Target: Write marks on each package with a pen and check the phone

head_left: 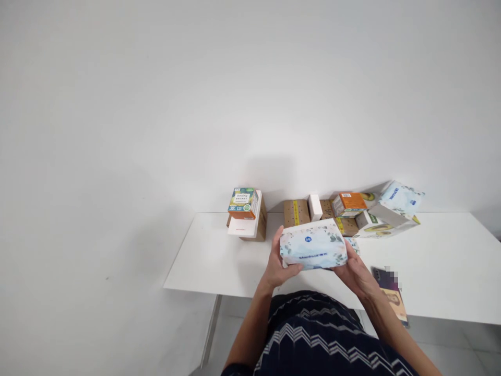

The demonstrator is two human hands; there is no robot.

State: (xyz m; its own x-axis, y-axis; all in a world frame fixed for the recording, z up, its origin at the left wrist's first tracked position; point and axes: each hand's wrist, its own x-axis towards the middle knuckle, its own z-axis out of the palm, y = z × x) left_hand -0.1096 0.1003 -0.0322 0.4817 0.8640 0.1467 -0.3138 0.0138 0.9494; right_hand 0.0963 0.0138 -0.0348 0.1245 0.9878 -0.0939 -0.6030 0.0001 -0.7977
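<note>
Both hands hold a floral tissue pack [313, 244] above the near edge of the white bench [219, 261], just in front of the person's body. The left hand [278, 261] clamps the pack's left end, thumb lying along the near lower edge and fingers wrapped up behind the far side; its forearm rises from the lower left, bent in toward the middle. The right hand [354, 271] cups the right end from below and behind, palm turned up, with its forearm running down to the lower right corner of the view. The pack sits level between the 2 hands, its long side running left to right, its pale top with blue print facing the camera. On the far left of the bench stands a small stack: a colourful carton [242, 202] on top of a white box [245, 225] and a brown cardboard box [261, 223]. Farther right along the wall lie a brown perforated box [296, 212], a small white upright box [314, 207], an orange-topped carton [350, 203], and a second floral pack [401, 197] tilted on a white and green box [381, 224]. Near the right forearm, a dark booklet [393, 295] lies flat on the bench by its near edge. A dark garment with zigzag stripes [321, 334] fills the bottom of the view.
</note>
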